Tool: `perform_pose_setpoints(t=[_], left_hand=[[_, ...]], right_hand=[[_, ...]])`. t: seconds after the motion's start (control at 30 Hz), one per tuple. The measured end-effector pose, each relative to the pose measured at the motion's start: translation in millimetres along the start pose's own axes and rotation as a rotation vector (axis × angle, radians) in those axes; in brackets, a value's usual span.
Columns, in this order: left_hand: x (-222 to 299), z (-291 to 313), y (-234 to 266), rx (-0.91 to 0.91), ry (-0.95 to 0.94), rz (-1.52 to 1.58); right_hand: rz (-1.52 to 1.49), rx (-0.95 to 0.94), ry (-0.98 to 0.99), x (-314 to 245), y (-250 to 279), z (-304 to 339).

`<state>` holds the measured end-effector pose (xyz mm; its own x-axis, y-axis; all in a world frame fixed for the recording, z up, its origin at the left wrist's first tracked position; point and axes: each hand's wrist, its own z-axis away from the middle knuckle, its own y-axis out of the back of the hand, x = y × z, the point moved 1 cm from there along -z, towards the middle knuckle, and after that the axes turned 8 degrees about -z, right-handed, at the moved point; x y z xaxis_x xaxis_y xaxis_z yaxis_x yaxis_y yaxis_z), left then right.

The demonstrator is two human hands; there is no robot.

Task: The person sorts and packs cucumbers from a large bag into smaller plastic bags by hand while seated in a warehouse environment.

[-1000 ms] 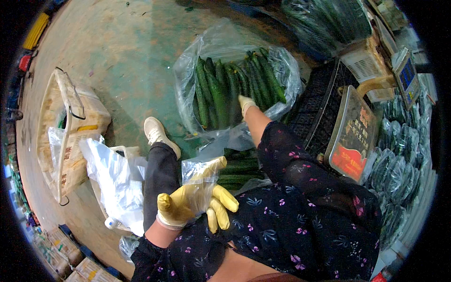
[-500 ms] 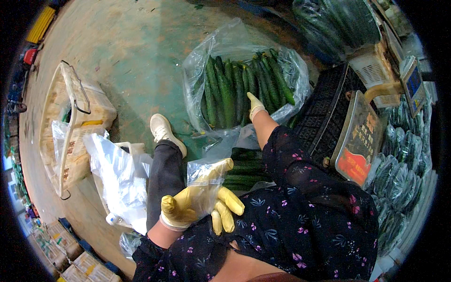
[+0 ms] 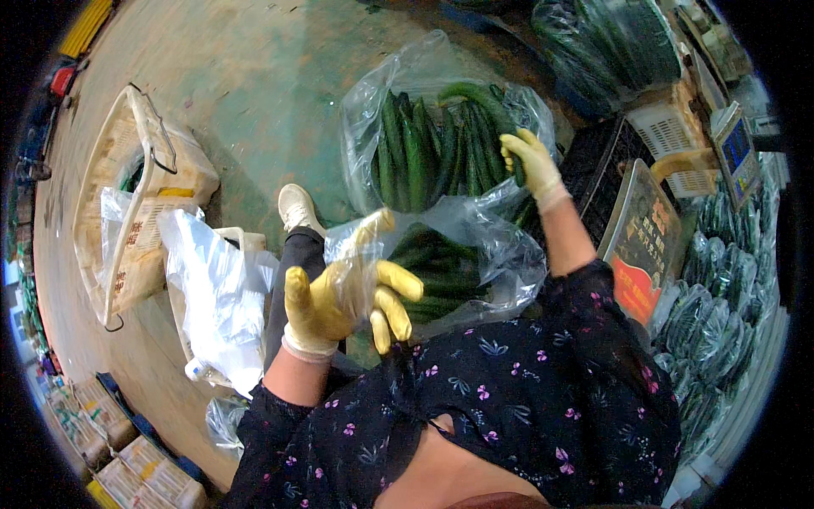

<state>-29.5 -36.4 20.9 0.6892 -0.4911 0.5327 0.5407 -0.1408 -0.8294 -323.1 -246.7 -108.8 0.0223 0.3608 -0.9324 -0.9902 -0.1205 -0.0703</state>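
Note:
My right hand [image 3: 532,161], in a pale yellow glove, is closed round the near end of a long green cucumber [image 3: 487,102]. That cucumber arches over the pile of cucumbers [image 3: 415,161] in a large clear plastic bag [image 3: 360,140]. My left hand [image 3: 348,301], gloved in yellow, is palm up in front of me with its fingers spread. A small clear plastic bag [image 3: 354,265] is draped round its index finger and palm. Beyond that hand, more cucumbers [image 3: 437,267] lie in a second clear bag [image 3: 517,263] close to my body.
A white plastic basket [image 3: 182,165] with a metal handle stands at the left, beside a stack of white plastic bags [image 3: 225,297]. At the right are a black crate [image 3: 593,161], a platform scale [image 3: 640,237] with its display [image 3: 736,153], and bagged cucumbers [image 3: 712,280].
My right hand has moved right from among the cucumbers and lifted one, now curving over the pile. My left hand has risen slightly and shifted left, still with the small bag on it.

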Motion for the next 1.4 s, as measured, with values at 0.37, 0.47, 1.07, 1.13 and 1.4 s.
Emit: perform_pose_setpoints(t=[0.37,0.47,1.07,1.13,1.4], left_hand=[[-3,-6,6,-0.065,-0.095,0.0],[-9,-5,0,-0.105,-0.069,0.029],[5,48,14,-0.012,-0.16,-0.144],[12,42,5,-0.013,-0.055,-0.224],[8,26,7,-0.072,-0.033,-0.012]], right_hand=[[0.28,-0.521,-0.114,-156,-5,170],[0.412,-0.464,-0.214,-127,-23,185],[1.617,-1.001,-0.521,59,-3,140],[1.542,-1.161,-0.574,25,-26,146],[0.994,-0.119,-0.168,-14,24,-25]])
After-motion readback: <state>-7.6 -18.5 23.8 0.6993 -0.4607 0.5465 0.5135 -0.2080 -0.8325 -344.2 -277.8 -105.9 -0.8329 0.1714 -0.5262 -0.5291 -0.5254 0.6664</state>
